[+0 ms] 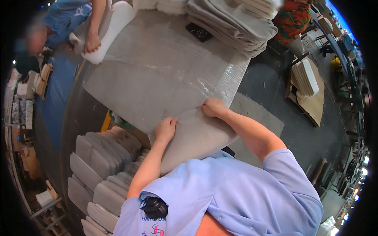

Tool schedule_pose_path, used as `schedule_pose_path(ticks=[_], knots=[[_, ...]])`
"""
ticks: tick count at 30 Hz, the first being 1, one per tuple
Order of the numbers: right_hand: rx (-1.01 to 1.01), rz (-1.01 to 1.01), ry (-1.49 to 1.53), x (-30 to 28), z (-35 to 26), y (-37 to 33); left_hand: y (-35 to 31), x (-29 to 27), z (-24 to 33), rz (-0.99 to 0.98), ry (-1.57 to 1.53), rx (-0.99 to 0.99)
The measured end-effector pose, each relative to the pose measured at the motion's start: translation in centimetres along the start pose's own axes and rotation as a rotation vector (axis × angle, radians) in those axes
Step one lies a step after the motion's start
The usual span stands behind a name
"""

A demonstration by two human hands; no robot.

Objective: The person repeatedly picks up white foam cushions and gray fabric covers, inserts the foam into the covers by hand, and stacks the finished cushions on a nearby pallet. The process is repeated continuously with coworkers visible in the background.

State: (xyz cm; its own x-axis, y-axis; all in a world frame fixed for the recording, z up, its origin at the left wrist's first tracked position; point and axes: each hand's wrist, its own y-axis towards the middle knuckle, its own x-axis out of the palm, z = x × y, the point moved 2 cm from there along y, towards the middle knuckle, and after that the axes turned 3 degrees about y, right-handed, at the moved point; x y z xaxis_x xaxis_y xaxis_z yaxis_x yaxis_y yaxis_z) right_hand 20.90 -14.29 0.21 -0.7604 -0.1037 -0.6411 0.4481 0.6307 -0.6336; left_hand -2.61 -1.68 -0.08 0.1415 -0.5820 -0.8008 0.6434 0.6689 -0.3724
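Note:
A grey fabric-covered cushion [197,135] leans from the table's near edge against my body. My left hand [166,129] is closed, pinching the grey cover at the cushion's far left edge. At the far right edge my right hand [214,107] is closed in the same way on the cover, a little farther from me. A seam or fold runs between the two hands. The fingertips are partly hidden, and what lies inside the cover does not show. Under the hands is the table [153,74], wrapped in clear plastic film.
Grey covers [236,33] are piled at the table's far right, beside a black patterned flat object [199,32]. At far left a co-worker's hand [92,42] rests on a white foam piece [112,29]. Grey cushions [102,157] stand stacked left; white pads [305,78] lie right.

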Motion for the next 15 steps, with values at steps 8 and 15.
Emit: schedule_pose_path(ticks=[8,15], knots=[[-0.116,0.199,-0.038,1.7,-0.3,0.8,0.4,2.4,-1.1,0.281,-0.03,0.056],[-0.319,0.303,0.012,1.0,-0.8,1.7,0.9,0.4,-0.8,0.129,-0.078,-0.042]])
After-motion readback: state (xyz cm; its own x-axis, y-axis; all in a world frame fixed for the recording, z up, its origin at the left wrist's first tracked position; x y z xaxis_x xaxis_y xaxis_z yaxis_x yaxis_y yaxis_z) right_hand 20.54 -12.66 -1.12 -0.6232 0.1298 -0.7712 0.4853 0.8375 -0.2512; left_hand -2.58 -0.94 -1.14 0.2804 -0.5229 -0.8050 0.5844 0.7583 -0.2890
